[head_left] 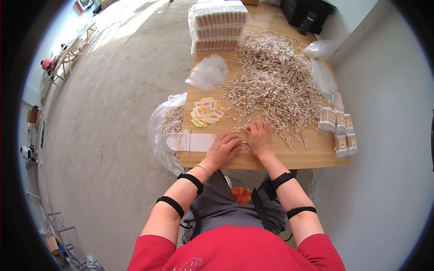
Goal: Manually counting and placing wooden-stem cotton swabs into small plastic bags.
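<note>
- Grey floor spreads to your left and a pale wall rises to your right; between them stands the wooden table, its near edge just ahead of your lap.
- Your few swabs lie close to that edge, in the gap between your left hand and right hand. As far as they show, their long axis runs roughly left to right, across you.
- From your left fingers these swabs lie just to the right; from your right hand they lie to the left and a little nearer your body. Your left hand looks the nearer.
- Your left fingers are bent and close together, reaching rightward over the swabs. Your right fingers curl down at the near fringe of the pile. You cannot tell from this view whether either set grips anything, because the backs of your hands hide the tips.
- Beyond your hands, the pile spreads away and to the right, its sticks pointing every way.
- Left of your left hand, the white card lies crosswise, with the yellow labels just beyond it. Small packs sit at the table's right edge, well apart from your right hand.
</note>
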A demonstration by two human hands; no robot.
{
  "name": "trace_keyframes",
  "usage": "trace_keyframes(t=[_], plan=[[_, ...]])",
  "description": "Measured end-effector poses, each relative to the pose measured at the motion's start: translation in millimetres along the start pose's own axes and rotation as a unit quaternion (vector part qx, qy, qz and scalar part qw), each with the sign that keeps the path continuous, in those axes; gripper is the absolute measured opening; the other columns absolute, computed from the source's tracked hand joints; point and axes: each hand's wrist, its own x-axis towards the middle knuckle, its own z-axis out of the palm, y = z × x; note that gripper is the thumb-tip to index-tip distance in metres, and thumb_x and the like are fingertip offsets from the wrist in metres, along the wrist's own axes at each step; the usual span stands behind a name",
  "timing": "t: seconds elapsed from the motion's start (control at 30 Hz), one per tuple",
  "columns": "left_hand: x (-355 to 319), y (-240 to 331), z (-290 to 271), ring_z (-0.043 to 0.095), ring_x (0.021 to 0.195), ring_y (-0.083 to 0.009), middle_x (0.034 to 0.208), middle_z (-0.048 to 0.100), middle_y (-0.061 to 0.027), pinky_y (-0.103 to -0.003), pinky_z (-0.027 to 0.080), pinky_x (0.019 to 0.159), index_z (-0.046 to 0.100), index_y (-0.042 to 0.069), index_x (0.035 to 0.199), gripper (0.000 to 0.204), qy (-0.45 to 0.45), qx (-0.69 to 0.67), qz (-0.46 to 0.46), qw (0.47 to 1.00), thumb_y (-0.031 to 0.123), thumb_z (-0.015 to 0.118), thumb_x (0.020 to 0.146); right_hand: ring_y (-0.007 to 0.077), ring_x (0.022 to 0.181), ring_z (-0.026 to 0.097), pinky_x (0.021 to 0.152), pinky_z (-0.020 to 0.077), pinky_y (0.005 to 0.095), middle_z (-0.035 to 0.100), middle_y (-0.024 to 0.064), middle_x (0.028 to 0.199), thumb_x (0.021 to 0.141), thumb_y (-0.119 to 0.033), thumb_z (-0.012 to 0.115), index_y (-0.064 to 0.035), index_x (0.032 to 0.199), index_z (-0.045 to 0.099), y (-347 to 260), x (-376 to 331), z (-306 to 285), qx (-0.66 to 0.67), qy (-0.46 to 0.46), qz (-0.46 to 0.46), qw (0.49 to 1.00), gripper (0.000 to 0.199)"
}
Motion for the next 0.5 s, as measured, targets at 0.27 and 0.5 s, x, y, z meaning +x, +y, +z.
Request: trace_keyframes(t=[0.27,0.5], plan=[[12.1,17.9,-6.0,0.044,0.121,-0.0339,0.126,0.05,-0.0157,-0.042,0.036,0.103,0.051,0.003,0.123,0.052,0.04,0.043,-0.093,0.994,0.021,0.07,0.078,0.0244,0.097,0.05,0.082,0.0403,0.0402,0.056,0.0013,0.094,0.077,-0.017,0.067,-0.0128,0.087,0.061,32.1,1.3,-1.6,0.035,0.038,0.12,0.991,0.013],[3.4,5.2,-1.5,0.039,0.126,-0.035,0.129,0.048,-0.0175,-0.043,0.032,0.107,0.05,0.0,0.124,0.054,-0.009,0.047,-0.065,0.997,0.023,0.069,0.079,0.0238,0.095,0.052,0.083,0.0416,0.0388,0.058,0.0018,0.088,0.074,-0.013,0.068,-0.013,0.09,0.066,17.9,-4.1,-20.6,0.031,0.054,0.004,0.998,0.015]])
